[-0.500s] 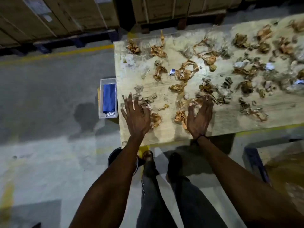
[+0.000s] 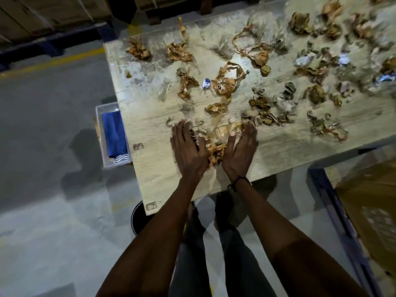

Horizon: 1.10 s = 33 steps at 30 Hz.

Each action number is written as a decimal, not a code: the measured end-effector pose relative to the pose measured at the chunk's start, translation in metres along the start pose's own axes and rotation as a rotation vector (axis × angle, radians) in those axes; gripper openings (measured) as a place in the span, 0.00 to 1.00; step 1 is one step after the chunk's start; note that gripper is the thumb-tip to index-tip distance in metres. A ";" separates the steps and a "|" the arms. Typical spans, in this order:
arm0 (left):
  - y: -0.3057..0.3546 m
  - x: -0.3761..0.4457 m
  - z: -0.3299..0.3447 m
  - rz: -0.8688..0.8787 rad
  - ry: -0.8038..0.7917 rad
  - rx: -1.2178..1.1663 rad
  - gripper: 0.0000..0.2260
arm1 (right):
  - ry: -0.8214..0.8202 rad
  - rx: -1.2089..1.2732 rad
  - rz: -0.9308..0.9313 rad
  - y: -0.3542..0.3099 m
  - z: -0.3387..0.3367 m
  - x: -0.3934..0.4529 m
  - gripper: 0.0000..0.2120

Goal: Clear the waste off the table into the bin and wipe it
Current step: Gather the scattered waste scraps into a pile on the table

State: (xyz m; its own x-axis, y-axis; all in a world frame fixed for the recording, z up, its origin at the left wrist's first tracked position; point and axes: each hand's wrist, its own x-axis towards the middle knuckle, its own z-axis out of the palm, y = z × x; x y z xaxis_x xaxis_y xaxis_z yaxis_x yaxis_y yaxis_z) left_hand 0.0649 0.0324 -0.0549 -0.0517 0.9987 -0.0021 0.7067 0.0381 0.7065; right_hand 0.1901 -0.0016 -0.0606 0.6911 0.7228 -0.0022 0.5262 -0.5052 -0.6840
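Right now a small heap of crumpled brown paper waste [image 2: 216, 147] sits near the front edge of the wooden table [image 2: 154, 129], squeezed between two hands. The left hand [image 2: 188, 150] lies flat on the board with its fingers straight and slightly spread, its inner edge pressing against the left side of the heap. The right hand [image 2: 241, 151] mirrors it on the right side, fingers also extended, palm down. Neither hand grips anything; both act as flat scrapers, angled toward each other so the scraps bunch up between them, probably so the heap can be dragged to the near edge in one go.

That edge matters because the dark round bin [image 2: 137, 217] stands on the floor just below the near left corner of the table, partly hidden under it, a sensible spot for waste swept off the board.

Further out, many more crumpled brown pieces [image 2: 227, 82] lie scattered toward the far and right parts of the table, with a few small white and blue bits [image 2: 206, 83] among them, so I judge the clearing to be at an early stage.

Left of the table, a clear tray [image 2: 100, 133] holds a folded blue cloth [image 2: 114, 133], untouched, likely waiting for the wiping step.
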 end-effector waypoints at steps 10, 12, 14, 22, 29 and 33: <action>0.064 0.044 0.056 0.147 0.076 -0.267 0.12 | 0.159 0.196 -0.078 -0.011 0.017 0.073 0.24; 0.067 0.051 0.053 0.165 0.077 -0.289 0.11 | 0.204 0.204 -0.112 -0.013 0.010 0.089 0.23; 0.065 0.053 0.043 0.183 0.099 -0.247 0.11 | 0.255 0.218 -0.141 -0.014 -0.001 0.095 0.22; -0.001 0.006 -0.018 -0.007 0.270 0.017 0.17 | 0.308 0.161 0.037 0.029 -0.032 0.019 0.20; -0.012 -0.028 -0.004 -0.109 0.026 0.221 0.32 | 0.176 -0.012 0.112 0.023 -0.014 -0.002 0.32; 0.015 -0.007 0.021 -0.026 -0.027 0.195 0.34 | 0.138 -0.005 0.078 0.008 -0.004 0.016 0.34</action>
State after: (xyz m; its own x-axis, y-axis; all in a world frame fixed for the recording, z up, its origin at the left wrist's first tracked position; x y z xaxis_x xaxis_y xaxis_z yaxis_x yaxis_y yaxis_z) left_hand 0.0903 0.0266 -0.0591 -0.0546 0.9978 -0.0390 0.8290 0.0670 0.5552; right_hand 0.2072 0.0042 -0.0630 0.7916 0.6094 0.0452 0.4700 -0.5599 -0.6824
